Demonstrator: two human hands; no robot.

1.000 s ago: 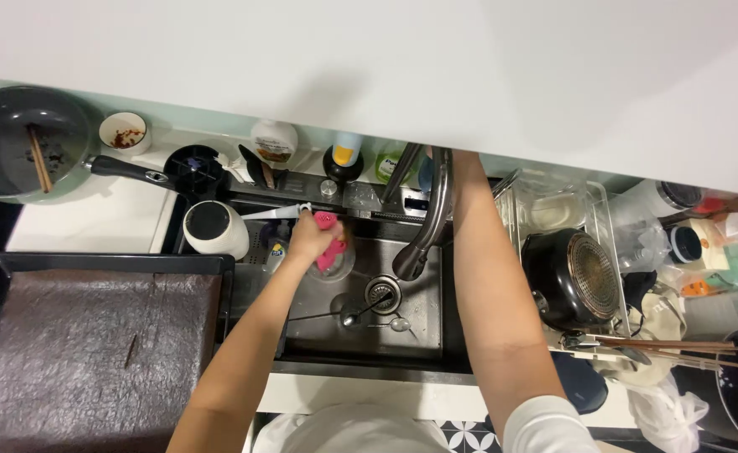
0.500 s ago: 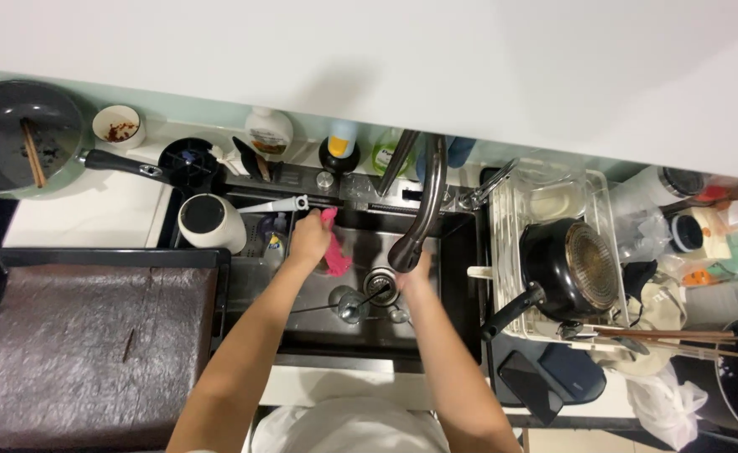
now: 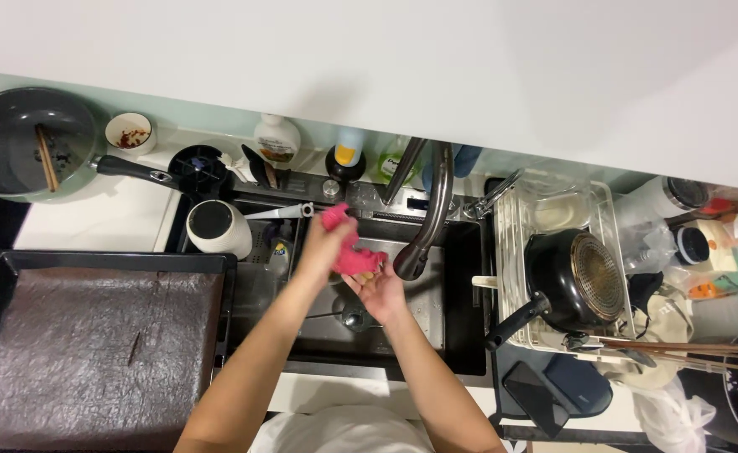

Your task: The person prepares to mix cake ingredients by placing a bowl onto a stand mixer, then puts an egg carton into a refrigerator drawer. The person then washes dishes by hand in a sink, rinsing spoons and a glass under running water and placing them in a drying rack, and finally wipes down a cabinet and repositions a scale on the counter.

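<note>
a pink sponge (image 3: 350, 249) is held between the left hand (image 3: 325, 243) and the right hand (image 3: 379, 287) over a dark sink (image 3: 457, 335), just beside the spout of a curved faucet (image 3: 430, 210). a black baking tray (image 3: 92, 344) is seen to the left, and a black pot (image 3: 574, 281) is seated in a dish rack (image 3: 511, 252) to the right. a grey frying pan (image 3: 16, 143) with chopsticks is set at far left.
</note>
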